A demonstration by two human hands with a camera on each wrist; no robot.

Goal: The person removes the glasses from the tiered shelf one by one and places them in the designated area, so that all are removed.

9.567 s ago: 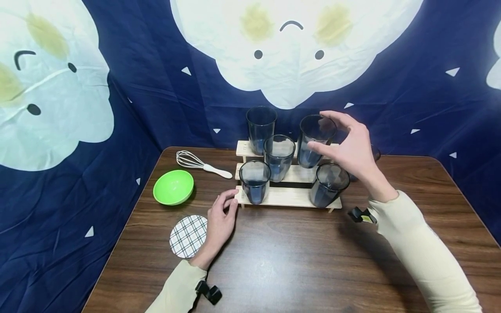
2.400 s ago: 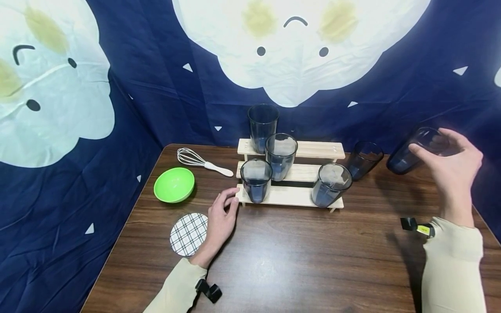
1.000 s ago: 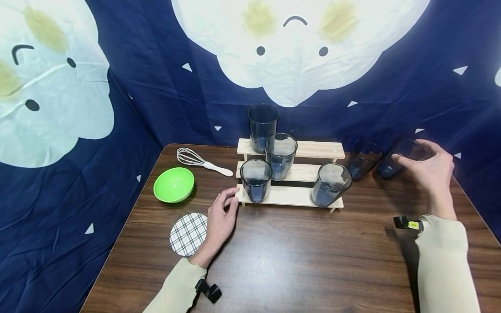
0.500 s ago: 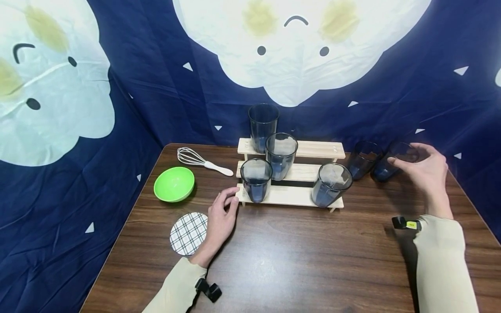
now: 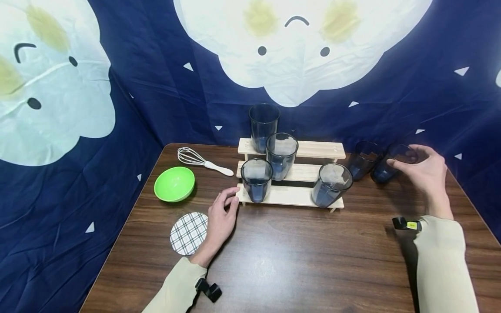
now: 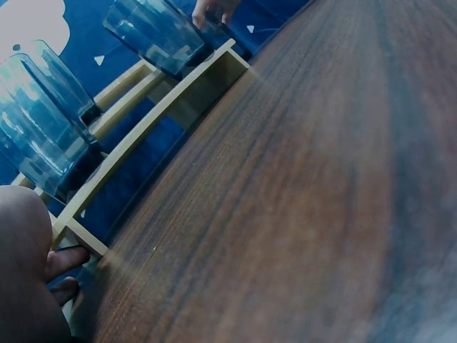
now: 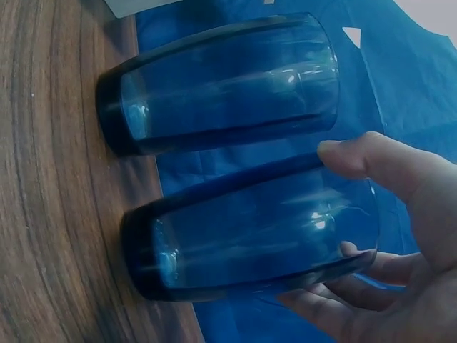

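Since the earlier view, the held glass (image 5: 385,170) has come across from the wooden stand (image 5: 291,196) to the far right of the surface (image 5: 305,256). Over on the left lie the whisk (image 5: 205,163), a green bowl (image 5: 174,184) and a checked mat (image 5: 185,234); next, the left hand (image 5: 222,217), fingers loosely bent, touches the stand's near left end. Four glasses (image 5: 256,187) stand on its shelves. Beyond its right end is a neighbour glass (image 5: 362,163), just left of the held one, whose base looks down on the surface, long axis upright. The right hand (image 5: 426,167) is nearer and grips it by the rim, the glass lying left of the palm, between thumb and fingers.
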